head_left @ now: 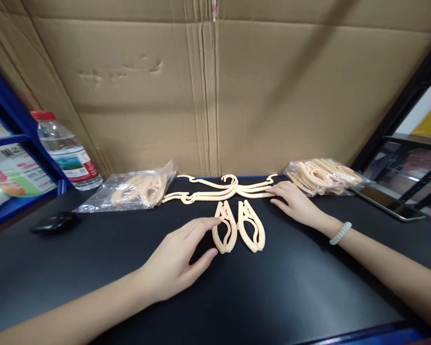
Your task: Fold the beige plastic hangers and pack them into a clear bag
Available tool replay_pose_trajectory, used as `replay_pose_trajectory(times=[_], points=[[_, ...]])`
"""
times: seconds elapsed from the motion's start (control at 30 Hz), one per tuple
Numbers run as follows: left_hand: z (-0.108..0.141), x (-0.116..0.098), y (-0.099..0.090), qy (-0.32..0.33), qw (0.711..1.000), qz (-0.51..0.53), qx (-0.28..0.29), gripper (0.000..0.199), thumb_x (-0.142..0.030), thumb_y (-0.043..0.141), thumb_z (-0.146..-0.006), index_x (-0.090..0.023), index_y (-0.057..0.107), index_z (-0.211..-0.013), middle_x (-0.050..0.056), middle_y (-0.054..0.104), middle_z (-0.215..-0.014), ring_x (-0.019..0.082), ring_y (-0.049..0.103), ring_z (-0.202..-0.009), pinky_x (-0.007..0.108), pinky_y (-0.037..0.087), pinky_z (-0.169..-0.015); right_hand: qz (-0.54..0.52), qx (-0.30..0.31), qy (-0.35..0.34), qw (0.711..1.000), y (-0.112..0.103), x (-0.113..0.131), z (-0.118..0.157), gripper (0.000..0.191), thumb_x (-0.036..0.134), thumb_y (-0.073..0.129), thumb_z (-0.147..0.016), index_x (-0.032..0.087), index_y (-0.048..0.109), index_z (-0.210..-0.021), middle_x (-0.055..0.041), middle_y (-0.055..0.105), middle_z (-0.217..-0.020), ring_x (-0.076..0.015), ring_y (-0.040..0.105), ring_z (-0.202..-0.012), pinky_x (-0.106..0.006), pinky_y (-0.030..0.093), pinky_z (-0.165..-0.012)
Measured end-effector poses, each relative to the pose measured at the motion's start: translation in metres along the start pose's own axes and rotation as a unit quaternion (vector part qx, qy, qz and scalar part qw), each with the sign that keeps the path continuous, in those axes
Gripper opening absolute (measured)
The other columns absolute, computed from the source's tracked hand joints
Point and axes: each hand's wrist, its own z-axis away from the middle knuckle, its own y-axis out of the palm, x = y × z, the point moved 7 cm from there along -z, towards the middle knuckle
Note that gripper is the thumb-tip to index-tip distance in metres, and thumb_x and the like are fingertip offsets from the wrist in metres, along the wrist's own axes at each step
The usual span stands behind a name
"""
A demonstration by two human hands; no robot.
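Note:
Two folded cream plastic hangers lie side by side on the black table, a left one [230,239] and a right one [257,237]. My left hand [181,256] rests its fingertips at the left folded hanger's left edge, with thumb and fingers apart. Behind them, unfolded cream hangers [215,195] lie spread with their hooks at the middle. My right hand [298,203] has its fingertips on the right arms of these unfolded hangers, its fingers apart and not wrapped round them.
A clear bag of folded hangers [136,189] lies at the left, another bag [319,175] at the right. Also around are a water bottle [72,155], a black mouse [53,223] and a phone [388,202]. Cardboard [147,96] stands behind the table [237,297].

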Motion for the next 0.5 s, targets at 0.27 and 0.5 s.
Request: replay_pose_trajectory(times=[0.27,0.5], points=[[0.002,-0.006,0.001,0.012,1.0,0.004,0.004,0.043,-0.023,0.047,-0.094,-0.023,0.037,-0.135,0.009,0.055,-0.133,0.021,0.054,-0.121,0.036,0.048,-0.1,-0.032,0.016,0.009,0.999,0.001,0.002,0.0,0.02,0.029,0.05,-0.096,0.017,0.065,-0.09,-0.0093,0.06,-0.092,-0.0237,0.054,-0.089,-0.041,0.047,-0.082],[0.004,0.001,-0.004,-0.014,0.999,0.024,-0.034,0.039,-0.026,0.048,-0.094,-0.023,0.042,-0.132,0.008,0.059,-0.128,0.022,0.057,-0.117,0.038,0.049,-0.098,-0.082,-0.027,0.068,0.994,-0.012,0.007,-0.001,0.019,0.033,0.048,-0.097,0.018,0.059,-0.093,-0.0071,0.064,-0.087,-0.0215,0.06,-0.078,-0.036,0.048,-0.071]])
